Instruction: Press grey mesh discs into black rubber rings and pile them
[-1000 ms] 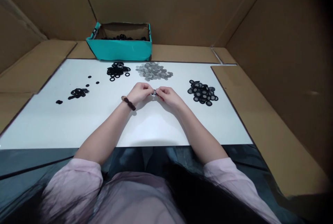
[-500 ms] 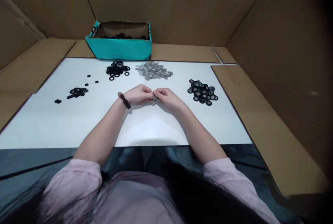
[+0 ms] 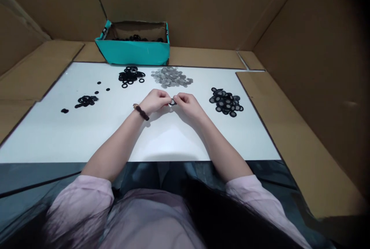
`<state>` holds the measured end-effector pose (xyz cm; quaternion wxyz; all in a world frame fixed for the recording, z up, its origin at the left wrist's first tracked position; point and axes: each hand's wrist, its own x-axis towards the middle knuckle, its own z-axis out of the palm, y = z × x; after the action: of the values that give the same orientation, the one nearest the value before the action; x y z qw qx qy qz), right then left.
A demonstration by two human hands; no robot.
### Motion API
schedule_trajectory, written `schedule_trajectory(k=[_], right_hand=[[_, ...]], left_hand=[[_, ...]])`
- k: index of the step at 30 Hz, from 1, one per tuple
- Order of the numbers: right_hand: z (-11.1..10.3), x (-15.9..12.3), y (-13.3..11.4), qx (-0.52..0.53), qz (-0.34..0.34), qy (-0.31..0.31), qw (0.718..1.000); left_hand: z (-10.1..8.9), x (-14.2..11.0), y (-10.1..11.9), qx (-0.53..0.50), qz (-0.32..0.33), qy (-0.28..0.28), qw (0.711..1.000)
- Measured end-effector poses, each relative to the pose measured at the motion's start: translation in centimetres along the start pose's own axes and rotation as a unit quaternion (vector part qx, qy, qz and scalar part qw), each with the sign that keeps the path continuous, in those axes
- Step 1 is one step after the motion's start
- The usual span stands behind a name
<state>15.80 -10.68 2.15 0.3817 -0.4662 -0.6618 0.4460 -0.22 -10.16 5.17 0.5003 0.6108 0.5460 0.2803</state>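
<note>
Between the fingertips of both hands is a small black ring with a grey disc in it point(image 3: 172, 102), held just above the white tabletop point(image 3: 162, 137). My left hand point(image 3: 156, 100) pinches its left edge, and my right hand point(image 3: 187, 103) pinches the right edge. The fingers cover part of it. Beyond the hands lies a heap of loose grey discs point(image 3: 172, 77). Left of that heap is a pile of black rings point(image 3: 131, 75). On the right sits a pile of black rings with grey centres point(image 3: 227, 102).
A turquoise box point(image 3: 134, 51) with black rings inside stands at the back. More black pieces point(image 3: 86, 100) lie on the left, with several small black discs point(image 3: 108, 89) around them. Cardboard walls point(image 3: 202, 10) enclose the back and sides.
Half a second ago the hands were closer together and the piece was mostly covered; now they are slightly apart and the ring shows between them. The piles look the same.
</note>
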Motion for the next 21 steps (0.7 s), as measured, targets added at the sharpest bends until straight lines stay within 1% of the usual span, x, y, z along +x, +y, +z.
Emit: schedule_trajectory(k=[2,4,9,11,13,16,19,21], right_hand=[[0.1,0.0,0.1,0.016,0.009,-0.008,1.0],[0.2,0.0,0.2,0.022,0.015,-0.016,1.0],[0.3,0.0,0.1,-0.048,0.001,-0.012,0.999],[0.3,-0.1,0.0,-0.063,0.003,-0.014,0.998],[0.2,-0.1,0.0,-0.065,0.004,0.0,0.998],[0.3,-0.1,0.2,-0.043,0.011,0.039,0.998],[0.9,-0.1,0.4,0.053,0.036,0.056,0.996],[1.4,0.0,0.3,0.122,0.042,0.06,0.99]], left_hand=[[0.3,0.0,0.0,-0.009,0.008,0.017,1.0],[0.4,0.0,-0.1,-0.011,0.014,0.018,1.0],[0.0,0.0,-0.2,0.024,-0.009,-0.055,0.998],[-0.2,0.0,-0.2,0.016,-0.018,-0.057,0.998],[-0.2,0.0,0.0,-0.005,-0.024,-0.042,0.999],[0.0,0.0,0.1,-0.027,-0.027,-0.006,0.999],[0.2,0.1,0.0,-0.041,-0.011,0.035,0.998],[0.4,0.2,-0.2,-0.047,0.0,0.05,0.998]])
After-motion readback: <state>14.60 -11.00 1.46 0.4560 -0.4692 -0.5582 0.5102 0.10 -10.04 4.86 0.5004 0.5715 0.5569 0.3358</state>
